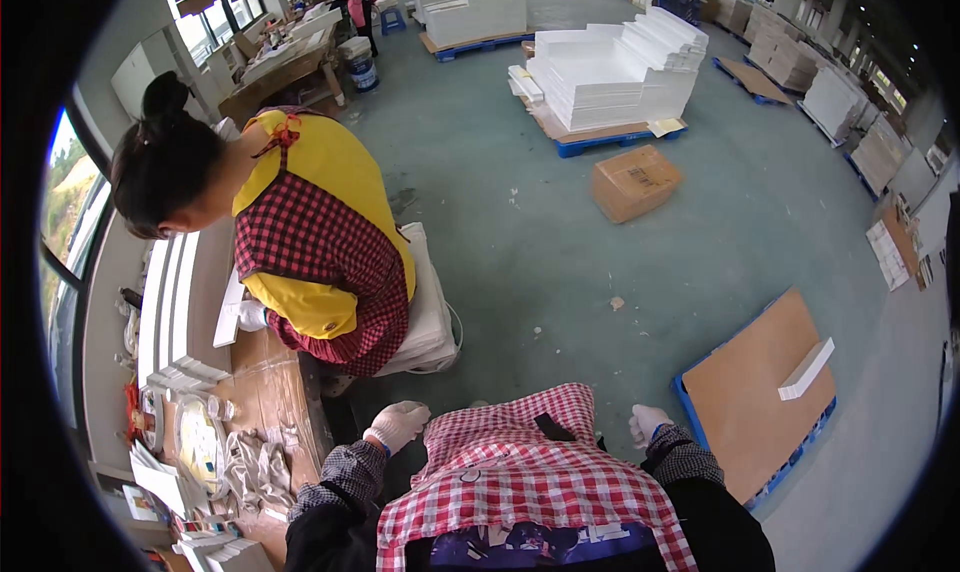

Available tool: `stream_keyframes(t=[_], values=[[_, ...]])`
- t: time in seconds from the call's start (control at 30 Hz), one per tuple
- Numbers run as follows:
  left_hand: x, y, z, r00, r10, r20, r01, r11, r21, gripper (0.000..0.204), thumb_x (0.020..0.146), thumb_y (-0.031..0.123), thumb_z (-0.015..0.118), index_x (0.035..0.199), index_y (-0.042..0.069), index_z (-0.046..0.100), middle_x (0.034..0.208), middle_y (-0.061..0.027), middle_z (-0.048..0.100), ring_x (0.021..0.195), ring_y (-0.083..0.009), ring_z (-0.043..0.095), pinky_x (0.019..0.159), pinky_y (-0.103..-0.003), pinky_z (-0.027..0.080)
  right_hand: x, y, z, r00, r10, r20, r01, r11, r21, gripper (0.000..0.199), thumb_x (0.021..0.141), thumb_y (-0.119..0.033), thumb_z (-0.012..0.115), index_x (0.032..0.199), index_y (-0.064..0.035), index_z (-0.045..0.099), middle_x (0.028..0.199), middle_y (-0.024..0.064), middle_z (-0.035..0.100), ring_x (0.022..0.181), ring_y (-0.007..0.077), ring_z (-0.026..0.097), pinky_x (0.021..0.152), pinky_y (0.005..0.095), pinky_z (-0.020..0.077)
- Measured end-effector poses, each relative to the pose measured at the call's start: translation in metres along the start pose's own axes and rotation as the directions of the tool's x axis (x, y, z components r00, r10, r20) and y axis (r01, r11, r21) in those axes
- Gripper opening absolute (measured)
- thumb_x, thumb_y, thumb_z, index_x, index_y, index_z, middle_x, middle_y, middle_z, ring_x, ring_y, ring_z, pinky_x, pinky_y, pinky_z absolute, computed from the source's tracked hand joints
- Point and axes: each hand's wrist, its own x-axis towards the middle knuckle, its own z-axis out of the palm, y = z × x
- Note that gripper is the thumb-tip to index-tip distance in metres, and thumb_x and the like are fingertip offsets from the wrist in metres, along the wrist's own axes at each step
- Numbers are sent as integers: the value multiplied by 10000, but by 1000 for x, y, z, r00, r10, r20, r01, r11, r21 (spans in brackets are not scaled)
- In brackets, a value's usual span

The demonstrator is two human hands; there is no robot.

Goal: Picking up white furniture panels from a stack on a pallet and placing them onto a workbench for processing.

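My left hand [400, 425], in a white knitted glove, is curled into a loose fist just left of my red-and-white checked apron [520, 482]. No object shows in it. On the other side, my right hand [649, 425], also in a white glove, is closed with its fingers bent in, and nothing is seen in it. The apron spreads over my lap between the two hands. Nearest to my left hand is the wooden workbench [275, 382]. The pallet [740, 412] with a brown board on top lies beyond my right hand, with one white strip [806, 369] on it.
At left a seated person [320, 232] in yellow and a checked apron holds a white strip [229, 307] beside stacked long white boards [185, 292]. Rags [255, 469] lie on the bench. A cardboard box [635, 184] and a pallet of white panels [615, 77] stand ahead.
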Motion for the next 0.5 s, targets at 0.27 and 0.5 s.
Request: stream_keyframes(t=[0.27,0.5], values=[[196,119,70,770,375,517,-614,656,439,364,907,270,552,1135,-11,594,1007,-57,631,862,-138,613,746,-268,512,111,190,-12,947,-301,111,319,918,-236,203,849,-191,440,678,-87,471,548,45,412,423,174,398,464,334,398],[303,186,86,923,-221,314,227,974,19,110,883,190,515,817,102,507,698,-16,492,548,-158,486,486,-313,424,107,15,-29,891,-353,285,447,792,-416,214,855,-202,475,751,-61,598,662,101,580,595,239,578,524,350,497]])
